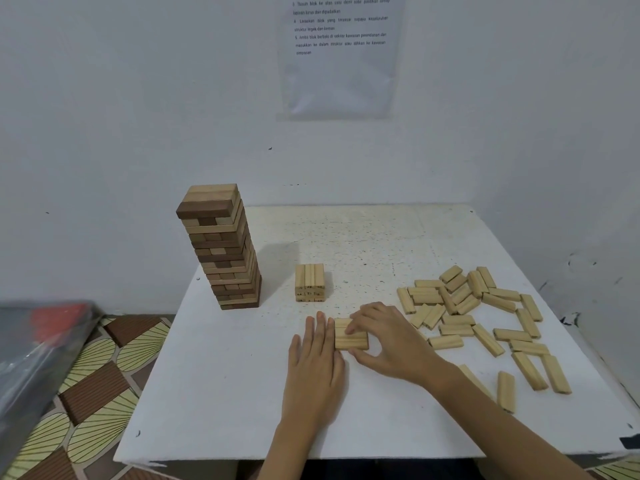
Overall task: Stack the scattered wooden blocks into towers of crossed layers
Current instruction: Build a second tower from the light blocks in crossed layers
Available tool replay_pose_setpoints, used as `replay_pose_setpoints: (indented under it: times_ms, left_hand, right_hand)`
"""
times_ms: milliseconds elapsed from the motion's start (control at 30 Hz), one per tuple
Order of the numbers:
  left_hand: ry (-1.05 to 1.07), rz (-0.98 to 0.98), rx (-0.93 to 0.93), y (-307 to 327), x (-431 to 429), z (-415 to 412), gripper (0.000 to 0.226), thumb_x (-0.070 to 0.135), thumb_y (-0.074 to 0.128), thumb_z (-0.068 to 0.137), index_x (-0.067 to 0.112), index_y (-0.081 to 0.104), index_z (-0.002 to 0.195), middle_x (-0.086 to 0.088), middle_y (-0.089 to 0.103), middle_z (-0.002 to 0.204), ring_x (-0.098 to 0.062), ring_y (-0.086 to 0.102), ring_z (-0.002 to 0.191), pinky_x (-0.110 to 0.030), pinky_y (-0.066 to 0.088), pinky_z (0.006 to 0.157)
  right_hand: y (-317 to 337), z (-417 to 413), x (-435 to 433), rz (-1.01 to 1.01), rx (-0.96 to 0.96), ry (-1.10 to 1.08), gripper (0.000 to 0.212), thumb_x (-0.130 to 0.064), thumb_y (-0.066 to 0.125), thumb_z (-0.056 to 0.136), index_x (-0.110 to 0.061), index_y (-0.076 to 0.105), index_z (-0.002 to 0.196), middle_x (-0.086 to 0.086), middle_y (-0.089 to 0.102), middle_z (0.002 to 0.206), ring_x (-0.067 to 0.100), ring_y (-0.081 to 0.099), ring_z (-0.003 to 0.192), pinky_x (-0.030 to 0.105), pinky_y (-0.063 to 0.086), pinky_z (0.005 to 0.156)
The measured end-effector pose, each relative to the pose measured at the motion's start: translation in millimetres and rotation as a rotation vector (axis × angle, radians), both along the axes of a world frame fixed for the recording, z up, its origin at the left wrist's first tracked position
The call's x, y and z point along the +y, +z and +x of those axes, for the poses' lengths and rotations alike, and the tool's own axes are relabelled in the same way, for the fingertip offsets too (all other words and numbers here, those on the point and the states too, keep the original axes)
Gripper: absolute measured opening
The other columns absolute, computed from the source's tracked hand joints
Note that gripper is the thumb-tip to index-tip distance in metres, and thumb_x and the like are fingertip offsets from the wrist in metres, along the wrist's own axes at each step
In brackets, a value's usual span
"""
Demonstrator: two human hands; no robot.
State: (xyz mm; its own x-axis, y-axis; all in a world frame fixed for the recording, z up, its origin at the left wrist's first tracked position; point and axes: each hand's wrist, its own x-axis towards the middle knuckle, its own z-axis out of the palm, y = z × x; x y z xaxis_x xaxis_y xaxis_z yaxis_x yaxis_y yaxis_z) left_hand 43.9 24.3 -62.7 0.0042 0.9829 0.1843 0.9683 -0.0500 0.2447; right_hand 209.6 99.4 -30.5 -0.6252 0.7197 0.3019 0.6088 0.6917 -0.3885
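A row of three pale wooden blocks (350,338) lies flat side by side near the table's front middle. My left hand (314,362) lies flat with straight fingers against the row's left side. My right hand (388,337) curls round the row, fingertips on top and thumb at its near edge. A short pale stack (309,282) of crossed layers stands behind. A tall tower (221,247) of mixed dark and light blocks stands at the table's left back. Several loose pale blocks (485,317) lie scattered on the right.
The white square table (221,393) stands against a white wall, with a printed sheet (341,53) hung above. A patterned floor mat (93,375) and a grey plastic-covered thing (38,344) lie to the left.
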Motion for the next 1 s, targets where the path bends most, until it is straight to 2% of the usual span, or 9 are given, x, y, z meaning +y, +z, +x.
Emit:
replay_pose_setpoints:
  times_ms: [367, 467, 633, 800, 1000]
  left_hand:
    - [0.001, 0.056, 0.021, -8.8, 0.4, 0.1, 0.055, 0.031, 0.029, 0.097, 0.01, 0.038, 0.147, -0.006, 0.034, 0.155, -0.017, 0.019, 0.144, -0.034, 0.007, 0.113]
    - [0.003, 0.07, 0.032, -9.9, 0.0, 0.8, 0.055, 0.031, 0.03, 0.097, 0.01, 0.037, 0.147, -0.007, 0.033, 0.156, -0.018, 0.019, 0.144, -0.034, 0.007, 0.113]
    - [0.004, 0.08, 0.051, -9.1, 0.0, 0.6, 0.056, 0.031, 0.031, 0.096, 0.009, 0.04, 0.146, -0.005, 0.035, 0.155, -0.018, 0.021, 0.143, -0.035, 0.007, 0.113]
    - [0.009, 0.084, 0.051, -8.6, -0.8, 0.7, 0.055, 0.032, 0.03, 0.097, 0.009, 0.04, 0.146, -0.003, 0.034, 0.155, -0.017, 0.02, 0.144, -0.034, 0.007, 0.114]
    - [0.017, 0.069, 0.013, -9.2, -1.3, 2.9, 0.056, 0.033, 0.03, 0.097, 0.01, 0.04, 0.146, -0.002, 0.033, 0.155, -0.016, 0.019, 0.144, -0.034, 0.007, 0.114]
  right_hand:
    - [-7.1, 2.5, 3.4, -0.037, 0.043, 0.03, 0.031, -0.049, 0.057, 0.084, -0.026, 0.065, 0.102, -0.011, 0.063, 0.11, 0.006, 0.049, 0.109, 0.021, 0.035, 0.09]
    - [-9.2, 4.0, 3.6, -0.065, 0.073, 0.047, 0.032, -0.05, 0.057, 0.085, -0.025, 0.066, 0.104, -0.009, 0.063, 0.113, 0.008, 0.049, 0.111, 0.024, 0.04, 0.093]
    - [-12.2, 4.8, 2.6, -0.098, 0.116, 0.052, 0.034, -0.05, 0.056, 0.086, -0.024, 0.067, 0.105, -0.005, 0.062, 0.119, 0.007, 0.048, 0.112, 0.023, 0.04, 0.097]
    - [-17.0, 6.2, 1.6, -0.107, 0.148, 0.05, 0.045, -0.06, 0.05, 0.089, -0.023, 0.068, 0.107, -0.005, 0.061, 0.123, 0.007, 0.048, 0.112, 0.021, 0.038, 0.098]
    - [-18.3, 6.3, 1.4, -0.101, 0.158, 0.043, 0.036, -0.052, 0.055, 0.089, -0.023, 0.069, 0.104, -0.006, 0.061, 0.124, 0.002, 0.045, 0.113, 0.021, 0.038, 0.097]
